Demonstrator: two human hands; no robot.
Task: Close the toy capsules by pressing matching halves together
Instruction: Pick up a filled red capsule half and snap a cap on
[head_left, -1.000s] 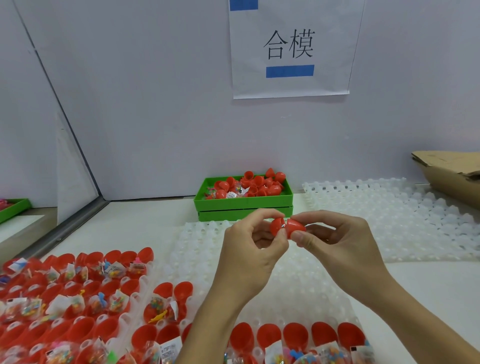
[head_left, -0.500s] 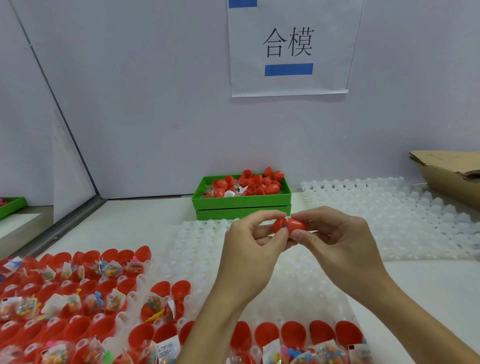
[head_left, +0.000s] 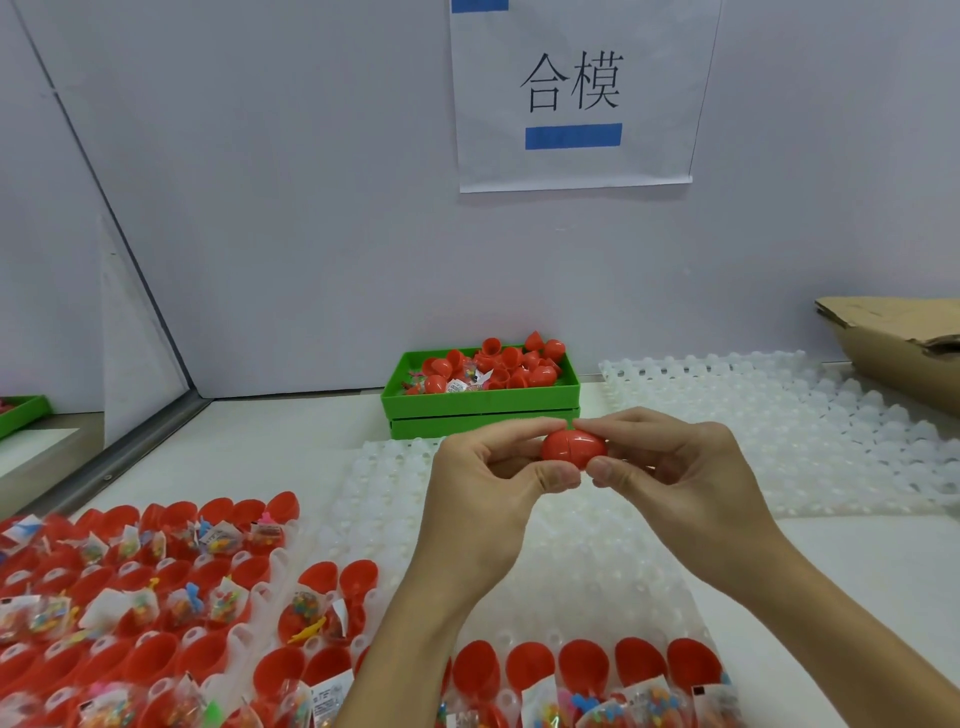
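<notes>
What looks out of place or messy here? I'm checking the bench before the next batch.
Little stands out. The red capsule, pinched between the left hand and right hand, shows an even seam. The one untidy spot is the green tray, where loose red halves are heaped above its rim rather than sitting in rows.

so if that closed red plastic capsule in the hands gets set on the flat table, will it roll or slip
The closed red plastic capsule is egg-shaped with no flat face, so it would probably roll on the bare white table. Its glossy shell looks slippery; the left hand and right hand pinch it from both ends. Small and thin-walled, it is likely light.
</notes>
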